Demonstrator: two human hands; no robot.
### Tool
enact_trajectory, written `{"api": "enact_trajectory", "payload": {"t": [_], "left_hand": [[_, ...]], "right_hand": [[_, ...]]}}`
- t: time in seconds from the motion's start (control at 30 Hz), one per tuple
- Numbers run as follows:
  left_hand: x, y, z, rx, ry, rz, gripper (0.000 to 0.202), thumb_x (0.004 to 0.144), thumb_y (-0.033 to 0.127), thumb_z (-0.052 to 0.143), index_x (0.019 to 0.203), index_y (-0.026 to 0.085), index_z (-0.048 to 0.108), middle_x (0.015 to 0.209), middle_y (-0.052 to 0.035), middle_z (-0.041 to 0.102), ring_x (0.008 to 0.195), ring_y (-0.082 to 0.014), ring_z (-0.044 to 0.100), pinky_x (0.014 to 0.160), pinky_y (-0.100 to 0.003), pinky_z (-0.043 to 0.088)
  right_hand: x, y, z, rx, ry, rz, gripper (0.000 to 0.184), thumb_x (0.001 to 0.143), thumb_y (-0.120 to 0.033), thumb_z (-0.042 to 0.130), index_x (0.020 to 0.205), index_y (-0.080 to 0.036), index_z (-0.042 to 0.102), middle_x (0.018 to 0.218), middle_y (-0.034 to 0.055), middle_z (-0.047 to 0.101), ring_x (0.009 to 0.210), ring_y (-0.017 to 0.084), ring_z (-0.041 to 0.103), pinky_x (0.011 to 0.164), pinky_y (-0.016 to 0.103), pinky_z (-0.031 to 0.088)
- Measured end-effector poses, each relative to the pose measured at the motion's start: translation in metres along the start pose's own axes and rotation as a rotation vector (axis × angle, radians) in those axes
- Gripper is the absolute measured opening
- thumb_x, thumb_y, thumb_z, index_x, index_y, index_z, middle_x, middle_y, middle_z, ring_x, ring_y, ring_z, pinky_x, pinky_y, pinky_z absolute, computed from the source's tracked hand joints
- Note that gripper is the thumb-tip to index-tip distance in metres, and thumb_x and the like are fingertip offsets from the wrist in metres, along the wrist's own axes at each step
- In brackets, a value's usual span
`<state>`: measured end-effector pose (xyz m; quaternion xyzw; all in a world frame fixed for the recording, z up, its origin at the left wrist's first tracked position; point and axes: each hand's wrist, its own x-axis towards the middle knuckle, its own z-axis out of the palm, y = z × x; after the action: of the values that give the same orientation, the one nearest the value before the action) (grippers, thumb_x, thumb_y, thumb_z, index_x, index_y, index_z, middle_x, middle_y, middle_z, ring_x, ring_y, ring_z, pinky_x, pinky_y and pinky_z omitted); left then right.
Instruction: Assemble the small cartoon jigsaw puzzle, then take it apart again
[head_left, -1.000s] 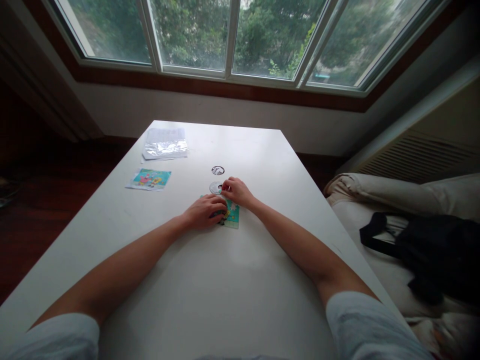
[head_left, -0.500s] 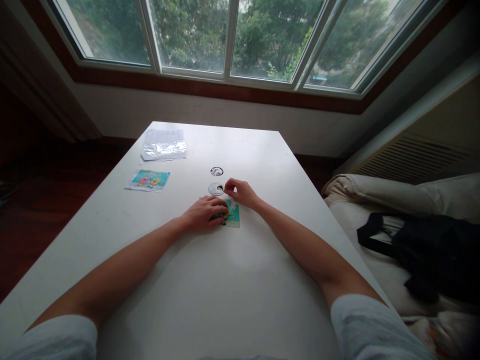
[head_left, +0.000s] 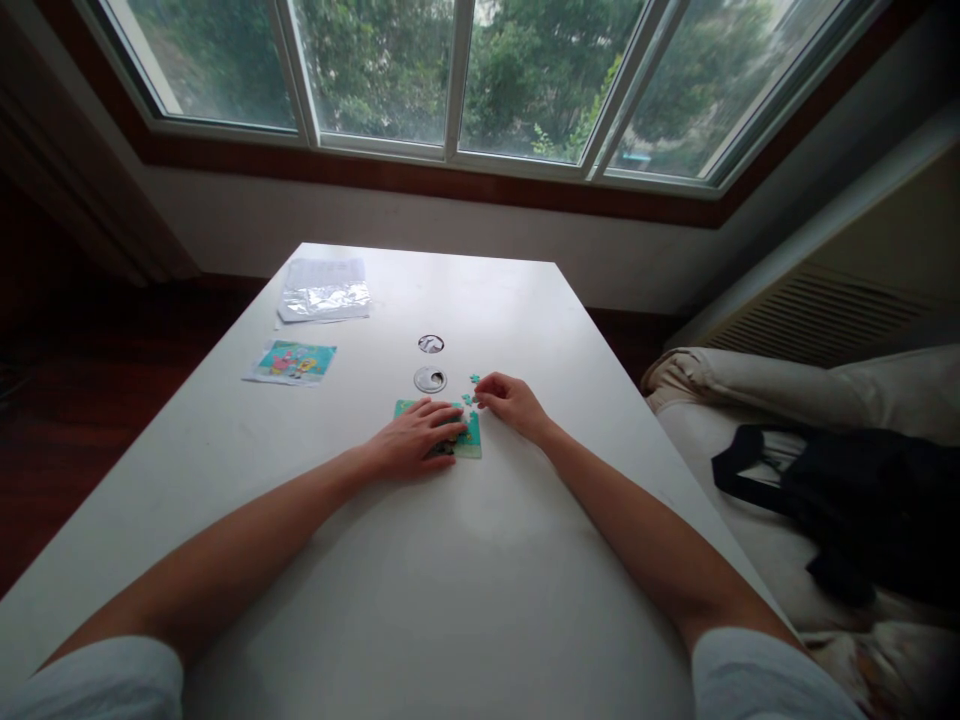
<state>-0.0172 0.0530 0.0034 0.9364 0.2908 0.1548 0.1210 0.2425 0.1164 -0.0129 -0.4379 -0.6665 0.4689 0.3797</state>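
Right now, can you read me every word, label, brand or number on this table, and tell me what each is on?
No text can be read.
Shiny sheets, far left: any print is too faint.
Cartoon picture, nearer on the left: no legible lettering.
Far disc and near disc: too small to make out any lettering.
Green picture under the left hand: partly covered, nothing readable.
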Motion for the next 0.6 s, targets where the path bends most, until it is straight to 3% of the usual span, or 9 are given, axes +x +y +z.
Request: {"api": "enact_trajectory", "payload": {"t": [0.23,0.43,0.6], "left_hand": [[-0.004,0.0,0.005,0.013,-0.078,-0.009,0.061,0.102,0.054,0.046,0.158,0.029,0.04,0.165,-0.0101,0.036,0.153,-0.0309,0.031,0.126,-0.055,0.021],[-0.006,-0.004,0.006,0.027,-0.071,-0.01,0.062,0.102,0.054,0.046,0.159,0.031,0.036,0.166,-0.0088,0.033,0.154,-0.03,0.028,0.127,-0.053,0.019],[-0.008,-0.007,0.002,0.078,-0.036,-0.038,0.055,0.103,0.049,0.048,0.154,0.03,0.045,0.164,-0.0095,0.039,0.152,-0.0313,0.033,0.126,-0.055,0.022]], "right_hand": [[0.004,0.009,0.017,-0.102,0.098,-0.048,0.022,0.081,-0.04,0.071,0.093,-0.022,0.068,0.084,0.0014,0.074,0.076,0.017,0.069,0.072,0.03,0.055],[0.008,0.008,0.005,-0.213,0.139,-0.108,0.02,0.084,-0.039,0.067,0.091,-0.021,0.07,0.084,0.0023,0.073,0.074,0.016,0.065,0.072,0.03,0.052],[0.004,0.005,-0.003,-0.326,0.084,-0.145,0.017,0.083,-0.035,0.067,0.087,-0.02,0.073,0.082,0.0021,0.072,0.074,0.015,0.061,0.071,0.028,0.047]]}}
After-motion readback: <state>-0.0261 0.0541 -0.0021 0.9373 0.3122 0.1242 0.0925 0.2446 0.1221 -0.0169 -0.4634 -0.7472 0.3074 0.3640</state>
